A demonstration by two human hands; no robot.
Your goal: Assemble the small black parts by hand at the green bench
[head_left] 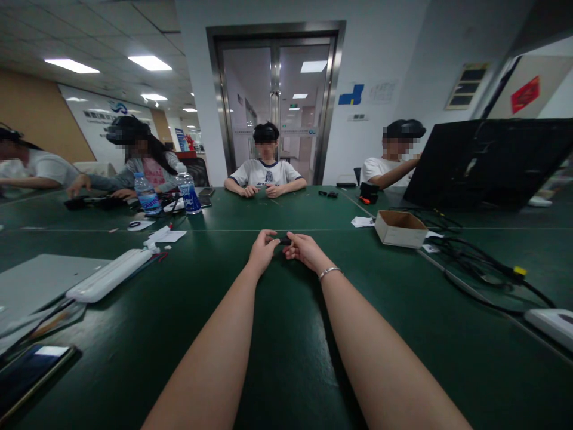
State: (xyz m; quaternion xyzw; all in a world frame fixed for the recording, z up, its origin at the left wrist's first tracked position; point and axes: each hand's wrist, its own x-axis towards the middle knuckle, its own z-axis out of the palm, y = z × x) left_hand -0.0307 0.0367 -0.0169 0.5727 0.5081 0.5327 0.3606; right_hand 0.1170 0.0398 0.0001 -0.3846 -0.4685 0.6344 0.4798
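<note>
Both my arms reach out over the green table (286, 334), with the hands close together near its middle. Between them is a small dark object (285, 240), too small to identify. My right hand (304, 249) pinches it between thumb and fingers; a silver bracelet (330, 272) circles that wrist. From the other side, my left hand (264, 248) closes thumb and fingers at the object's left end, where a small pale tip shows. Fingers partly cover the object.
At left lie a white power strip (111, 275), a grey laptop (45, 278) and a phone (38, 373). Two bottles (188, 191) stand beyond. To the right are a cardboard box (400, 230), black cables (483, 263) and a monitor (487, 161). Several people sit around the table.
</note>
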